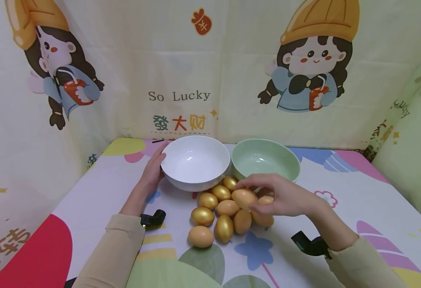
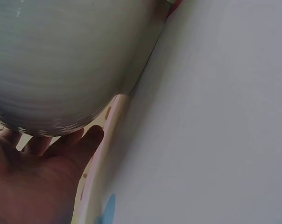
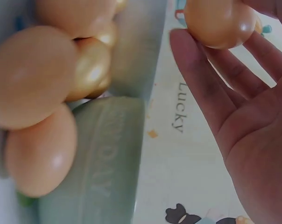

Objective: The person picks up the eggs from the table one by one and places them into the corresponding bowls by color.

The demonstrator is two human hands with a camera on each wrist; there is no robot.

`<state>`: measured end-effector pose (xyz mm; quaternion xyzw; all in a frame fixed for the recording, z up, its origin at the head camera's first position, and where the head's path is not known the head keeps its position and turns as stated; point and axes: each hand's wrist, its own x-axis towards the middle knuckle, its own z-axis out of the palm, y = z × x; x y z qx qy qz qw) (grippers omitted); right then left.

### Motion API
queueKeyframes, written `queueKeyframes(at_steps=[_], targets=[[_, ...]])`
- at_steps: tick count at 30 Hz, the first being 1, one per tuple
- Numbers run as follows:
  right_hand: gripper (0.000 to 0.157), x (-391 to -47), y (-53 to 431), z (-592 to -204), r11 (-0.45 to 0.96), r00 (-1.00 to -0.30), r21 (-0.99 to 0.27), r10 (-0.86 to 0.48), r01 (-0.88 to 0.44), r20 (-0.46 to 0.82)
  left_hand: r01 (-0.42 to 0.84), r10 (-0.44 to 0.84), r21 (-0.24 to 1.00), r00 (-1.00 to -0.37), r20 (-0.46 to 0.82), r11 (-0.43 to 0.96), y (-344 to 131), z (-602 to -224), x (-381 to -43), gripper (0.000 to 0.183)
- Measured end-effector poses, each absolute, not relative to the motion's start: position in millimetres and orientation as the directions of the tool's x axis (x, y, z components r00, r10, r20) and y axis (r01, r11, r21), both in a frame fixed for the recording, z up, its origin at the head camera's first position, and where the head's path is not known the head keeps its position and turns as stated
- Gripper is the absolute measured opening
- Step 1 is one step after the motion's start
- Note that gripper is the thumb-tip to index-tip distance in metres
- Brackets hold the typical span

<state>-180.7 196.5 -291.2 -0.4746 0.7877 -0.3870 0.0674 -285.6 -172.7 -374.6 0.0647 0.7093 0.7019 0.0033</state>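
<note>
My right hand pinches a brown egg between fingers and thumb, over the cluster of eggs. In the right wrist view the held egg sits at my fingertips, with the palm facing the camera. My left hand rests against the left outer side of a white bowl, its fingers along the wall near the rim. Only the bowl's ribbed outside shows in the left wrist view. Several gold eggs and brown eggs lie in front of the bowls.
A green bowl stands close at the right of the white bowl, partly behind my right hand. The patterned tablecloth covers the table. A printed curtain hangs right behind the bowls.
</note>
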Motion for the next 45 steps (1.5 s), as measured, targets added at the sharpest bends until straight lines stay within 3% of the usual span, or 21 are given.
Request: queueKeyframes(at_steps=[11, 21, 45], targets=[[0.046, -201.5, 176.1, -283.9, 0.255, -0.577, -0.642, -0.734, -0.723, 0.358, 0.086, 0.078, 0.996, -0.993, 0.086, -0.01, -168.7, -376.2, -287.4, 0.054], [0.047, -221.6, 160.5, -271.9, 0.341, -0.636, -0.621, -0.692, -0.706, 0.343, 0.102, 0.085, 0.995, -0.991, 0.103, -0.021, -168.2, -376.2, -285.9, 0.053], [0.043, -280.9, 109.3, -270.9, 0.325, -0.61, -0.617, -0.722, -0.716, 0.328, 0.093, 0.096, 0.995, -0.991, 0.095, -0.017, -172.3, -376.5, -282.4, 0.053]])
